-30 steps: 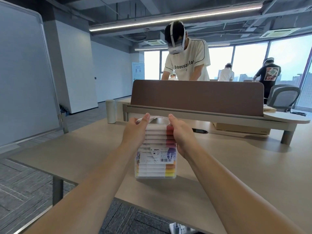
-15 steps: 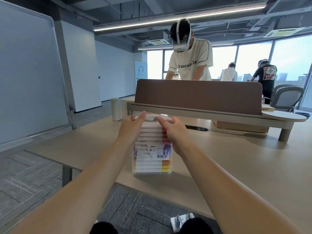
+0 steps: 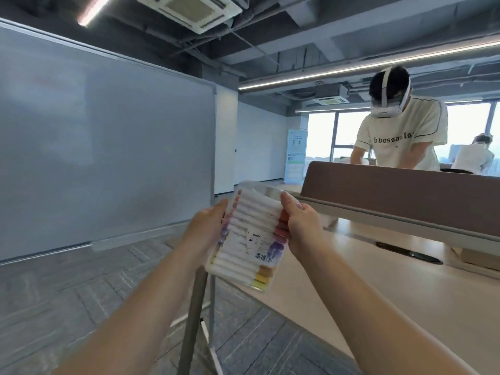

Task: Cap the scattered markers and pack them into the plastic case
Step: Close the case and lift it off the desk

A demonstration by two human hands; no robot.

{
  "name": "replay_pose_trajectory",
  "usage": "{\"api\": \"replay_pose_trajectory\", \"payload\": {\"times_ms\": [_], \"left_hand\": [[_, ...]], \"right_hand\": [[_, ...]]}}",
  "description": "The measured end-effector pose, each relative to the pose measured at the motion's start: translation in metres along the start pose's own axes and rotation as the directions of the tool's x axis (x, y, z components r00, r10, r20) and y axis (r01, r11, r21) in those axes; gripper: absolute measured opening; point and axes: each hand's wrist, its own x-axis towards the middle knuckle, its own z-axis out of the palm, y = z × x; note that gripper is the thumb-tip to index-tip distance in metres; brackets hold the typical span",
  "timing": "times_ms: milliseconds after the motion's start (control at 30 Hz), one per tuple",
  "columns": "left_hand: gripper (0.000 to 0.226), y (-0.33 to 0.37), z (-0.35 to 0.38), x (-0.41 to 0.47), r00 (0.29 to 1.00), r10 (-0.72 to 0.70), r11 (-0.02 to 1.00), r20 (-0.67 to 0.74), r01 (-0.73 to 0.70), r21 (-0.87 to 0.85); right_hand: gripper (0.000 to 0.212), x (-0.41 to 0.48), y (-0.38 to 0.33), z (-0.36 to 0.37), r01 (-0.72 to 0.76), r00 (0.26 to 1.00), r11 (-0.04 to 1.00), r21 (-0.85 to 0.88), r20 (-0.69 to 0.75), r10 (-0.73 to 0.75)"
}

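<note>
Head view: both hands hold the clear plastic marker case (image 3: 244, 262) up in front of the cam, tilted, top end leaning left and away. Left grip (image 3: 208, 228) clamped on case's left long edge, thumb up along the edge, fingers hidden behind. Right grip (image 3: 300, 226) clamped on right long edge near the top, thumb (image 3: 284, 199) pressed on the front face, fingers curled round the side.

Markers (image 3: 257, 212) sit inside the case, stacked flat in a column: white barrels, coloured caps at the right end running red/pink up top, orange and yellow at the bottom. All those seen are capped. Sticker label (image 3: 259, 240) w/ barcode and purple print on the case front, approx mid-height. Case's low end sits over the near-left corner of the bench (image 3: 378, 288); can't tell if it touches.

Bench is light wood, grey leg (image 3: 194, 315) below the corner, black oval cable port (image 3: 408, 253) further back. Brown divider panel (image 3: 405, 193) along the far side. Behind it a person in white tee (image 3: 400, 142) w/ a headset, bent fwd. Big whiteboard (image 3: 108, 144) at left, grey carpet-tile floor (image 3: 67, 293). Frame slightly motion-blurred.
</note>
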Motion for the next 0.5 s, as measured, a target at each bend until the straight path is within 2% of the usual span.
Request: {"api": "replay_pose_trajectory", "payload": {"times_ms": [133, 167, 233, 267, 333, 500], "left_hand": [[0.041, -0.011, -0.072, 0.007, 0.987, -0.021, 0.999, -0.160, 0.026, 0.025], [0.045, -0.017, -0.090, 0.010, 0.982, -0.031, 0.999, -0.187, 0.033, 0.010], [0.067, -0.026, -0.121, 0.010, 0.973, -0.080, 0.995, -0.217, 0.067, -0.068], [0.069, -0.032, -0.136, 0.011, 0.968, -0.108, 0.988, -0.226, 0.079, -0.132], [0.052, -0.042, -0.158, 0.012, 0.969, -0.125, 0.970, -0.215, 0.073, -0.233], [0.043, -0.064, -0.195, 0.017, 0.969, -0.176, 0.957, -0.174, 0.127, -0.261]], "right_hand": [[0.031, 0.005, 0.011, 0.072, -0.054, 0.997, 0.993, 0.103, 0.054, 0.048], [0.031, 0.005, 0.015, 0.090, -0.064, 0.996, 0.990, 0.126, 0.062, 0.057], [0.032, 0.005, 0.026, 0.121, -0.098, 0.994, 0.981, 0.166, 0.069, 0.088], [0.033, 0.005, 0.032, 0.135, -0.120, 0.992, 0.975, 0.187, 0.073, 0.108], [0.033, 0.004, 0.045, 0.161, -0.177, 0.983, 0.956, 0.232, 0.095, 0.159], [0.031, 0.005, 0.074, 0.212, -0.322, 0.947, 0.867, 0.380, 0.132, 0.294]]}}
